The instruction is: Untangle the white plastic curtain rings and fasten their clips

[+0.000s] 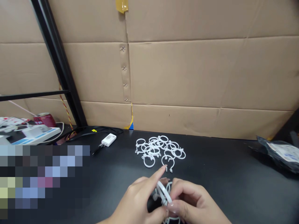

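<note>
Both hands are close together at the bottom of the view, over the dark table. Between them is a white plastic curtain ring (164, 192), tilted on edge. My right hand (195, 199) pinches it between thumb and fingers. My left hand (137, 197) also grips the ring from the other side, its index finger stretched out past it. More white rings (172, 219) show in part beneath and behind the hands; whether they are held I cannot tell. Just beyond the fingertips lies a loose pile of several similar rings (149, 166), some open, with small eyelets.
Behind the table (221, 186) stands a cardboard wall (177, 71). A white adapter (109, 140) with a black cable lies back left. Farther left are a power strip (50, 133) and a red can (45, 119) beside a black frame post (58, 62). A black plastic bag (263, 147) lies at right.
</note>
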### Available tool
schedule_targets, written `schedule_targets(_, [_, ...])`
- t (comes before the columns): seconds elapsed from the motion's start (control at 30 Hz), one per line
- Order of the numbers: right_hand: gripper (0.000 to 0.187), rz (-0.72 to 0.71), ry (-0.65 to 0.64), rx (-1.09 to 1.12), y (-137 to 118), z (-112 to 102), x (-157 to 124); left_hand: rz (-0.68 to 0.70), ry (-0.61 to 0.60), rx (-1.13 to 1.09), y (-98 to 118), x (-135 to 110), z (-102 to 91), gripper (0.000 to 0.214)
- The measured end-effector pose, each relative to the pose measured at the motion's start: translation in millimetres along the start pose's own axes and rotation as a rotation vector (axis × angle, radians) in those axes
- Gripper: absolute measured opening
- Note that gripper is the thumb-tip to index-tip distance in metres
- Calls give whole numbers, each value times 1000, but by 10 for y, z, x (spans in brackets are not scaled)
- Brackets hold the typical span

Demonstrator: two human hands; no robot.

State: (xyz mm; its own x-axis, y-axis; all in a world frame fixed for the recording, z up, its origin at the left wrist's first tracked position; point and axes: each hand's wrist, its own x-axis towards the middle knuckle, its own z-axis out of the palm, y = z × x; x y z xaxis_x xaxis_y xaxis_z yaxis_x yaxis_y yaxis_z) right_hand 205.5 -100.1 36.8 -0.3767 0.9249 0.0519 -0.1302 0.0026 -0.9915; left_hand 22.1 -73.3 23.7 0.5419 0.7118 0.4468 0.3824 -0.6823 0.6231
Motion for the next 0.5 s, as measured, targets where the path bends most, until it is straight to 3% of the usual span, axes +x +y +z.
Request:
schedule_targets(0.13, [19,-75,8,-194,-26,-23,-7,176,47,88,-32,-15,13,89])
schedule_targets(0.27, [18,-5,-46,-126,-22,-43,-12,218,64,115,-40,-18,-6,88])
schedule_targets(0.4, [26,51,21,-23,0,-108,-24,54,51,-12,-32,23,-53,66])
schedule_targets(0.5, [31,52,54,78,-13,-167,-33,-177,8,-311,-4,78,-64,56])
